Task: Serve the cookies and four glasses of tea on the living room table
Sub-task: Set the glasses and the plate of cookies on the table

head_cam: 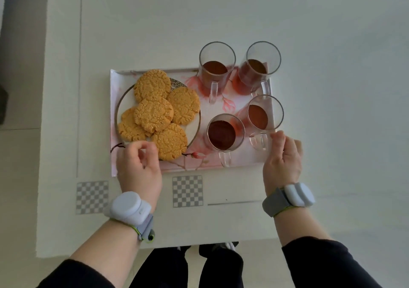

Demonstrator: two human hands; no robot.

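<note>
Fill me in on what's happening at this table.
A person stands over a white table with a floral tray on it. The tray carries a plate of five cookies and four glasses of tea. The left hand is at the tray's near left corner by the plate, the right hand at its right edge. Nothing has been taken off yet.

glasses (217,66): clear glass; tray (243,155): glossy; cookies (153,114): rough, cracked

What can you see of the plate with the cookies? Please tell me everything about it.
The plate is round and white, with a thin dark rim and a grey scroll pattern at its far edge. It lies flat on the left half of the flowered tray. Five cookies cover most of it, overlapping. The left hand is at its near edge; contact is unclear.
</note>
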